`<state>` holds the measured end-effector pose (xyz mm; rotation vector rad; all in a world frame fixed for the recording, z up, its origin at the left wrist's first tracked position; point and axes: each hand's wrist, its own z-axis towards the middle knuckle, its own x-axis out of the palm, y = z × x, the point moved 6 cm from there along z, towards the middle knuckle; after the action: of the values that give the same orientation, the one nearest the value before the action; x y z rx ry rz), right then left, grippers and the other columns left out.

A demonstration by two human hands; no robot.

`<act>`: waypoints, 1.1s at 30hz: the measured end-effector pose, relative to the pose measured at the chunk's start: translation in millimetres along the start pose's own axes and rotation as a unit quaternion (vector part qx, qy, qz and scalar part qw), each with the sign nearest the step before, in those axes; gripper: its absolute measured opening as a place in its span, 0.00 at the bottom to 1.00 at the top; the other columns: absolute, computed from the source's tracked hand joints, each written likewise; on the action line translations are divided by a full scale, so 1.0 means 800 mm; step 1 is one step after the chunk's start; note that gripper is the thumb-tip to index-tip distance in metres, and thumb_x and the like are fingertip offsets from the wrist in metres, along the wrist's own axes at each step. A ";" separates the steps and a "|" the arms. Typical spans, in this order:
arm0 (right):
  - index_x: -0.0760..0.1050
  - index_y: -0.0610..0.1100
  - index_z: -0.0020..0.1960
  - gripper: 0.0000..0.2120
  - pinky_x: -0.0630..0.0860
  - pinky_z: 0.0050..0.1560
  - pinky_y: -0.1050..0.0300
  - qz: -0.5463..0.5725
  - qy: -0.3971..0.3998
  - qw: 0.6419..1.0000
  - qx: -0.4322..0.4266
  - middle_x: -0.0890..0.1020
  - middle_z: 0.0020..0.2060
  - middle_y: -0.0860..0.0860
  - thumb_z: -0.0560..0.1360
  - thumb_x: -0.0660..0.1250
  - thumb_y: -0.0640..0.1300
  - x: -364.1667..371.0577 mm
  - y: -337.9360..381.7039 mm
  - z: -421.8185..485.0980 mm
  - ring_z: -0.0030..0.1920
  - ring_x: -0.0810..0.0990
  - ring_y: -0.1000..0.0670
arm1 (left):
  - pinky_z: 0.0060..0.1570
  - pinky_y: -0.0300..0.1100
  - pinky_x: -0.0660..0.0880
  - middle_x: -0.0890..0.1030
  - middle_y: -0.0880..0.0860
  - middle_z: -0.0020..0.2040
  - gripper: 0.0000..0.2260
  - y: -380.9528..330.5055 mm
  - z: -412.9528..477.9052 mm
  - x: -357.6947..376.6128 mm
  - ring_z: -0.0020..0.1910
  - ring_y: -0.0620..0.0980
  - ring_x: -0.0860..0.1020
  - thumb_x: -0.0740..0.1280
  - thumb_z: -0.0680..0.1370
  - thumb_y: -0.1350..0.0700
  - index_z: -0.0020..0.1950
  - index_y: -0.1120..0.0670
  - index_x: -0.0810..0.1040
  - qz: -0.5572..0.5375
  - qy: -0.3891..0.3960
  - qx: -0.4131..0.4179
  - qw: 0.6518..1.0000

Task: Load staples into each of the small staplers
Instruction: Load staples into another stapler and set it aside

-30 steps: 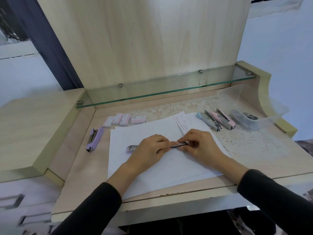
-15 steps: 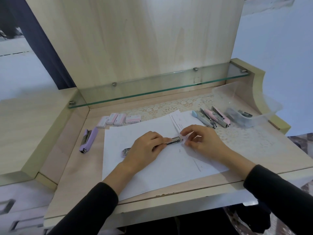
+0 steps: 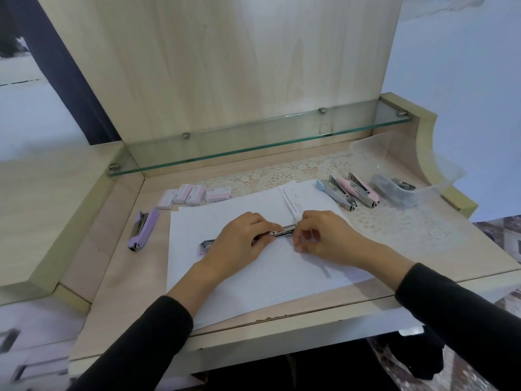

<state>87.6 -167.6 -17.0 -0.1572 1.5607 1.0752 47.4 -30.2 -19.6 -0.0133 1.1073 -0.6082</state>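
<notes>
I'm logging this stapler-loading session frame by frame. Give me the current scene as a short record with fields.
surface: wooden desk with white paper sheets and a lace mat
in work: open stapler lying on the paper
left hand: pressing the stapler down
right hand: fingertips at the stapler's metal end
waiting left: purple stapler on bare wood
waiting right: blue stapler and two pink staplers, side by side
staple boxes: four, at the back
clear plastic tray: holds dark items, unclear
</notes>
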 end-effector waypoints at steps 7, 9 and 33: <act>0.73 0.47 0.40 0.05 0.61 0.39 0.61 -0.048 0.024 0.999 -0.007 0.70 0.38 0.53 0.73 0.64 0.38 0.012 0.003 -0.002 0.39 0.68 0.52 | 0.39 0.40 0.74 0.80 0.51 0.41 0.10 -0.001 0.000 0.000 0.42 0.44 0.72 0.64 0.74 0.55 0.52 0.53 0.81 0.002 0.006 -0.007 1.000; 0.69 0.47 0.39 0.08 0.61 0.38 0.62 -0.047 0.014 0.999 -0.017 0.71 0.39 0.52 0.73 0.62 0.37 0.011 0.005 -0.006 0.39 0.69 0.51 | 0.38 0.42 0.75 0.80 0.51 0.41 0.10 -0.002 0.000 -0.001 0.42 0.43 0.72 0.65 0.73 0.56 0.52 0.53 0.82 0.006 0.005 -0.005 1.000; 0.80 0.38 0.43 0.07 0.70 0.39 0.63 -0.046 -0.300 0.937 0.172 0.79 0.35 0.46 0.71 0.64 0.32 -0.191 -0.133 -0.017 0.35 0.74 0.49 | 0.38 0.44 0.74 0.80 0.48 0.43 0.11 0.000 -0.002 0.000 0.42 0.45 0.74 0.66 0.73 0.59 0.54 0.51 0.80 0.008 0.022 -0.013 1.000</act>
<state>192.5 -305.4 52.3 0.3109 1.1420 0.6710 46.2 -29.4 -20.4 -0.0142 1.1580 -0.5825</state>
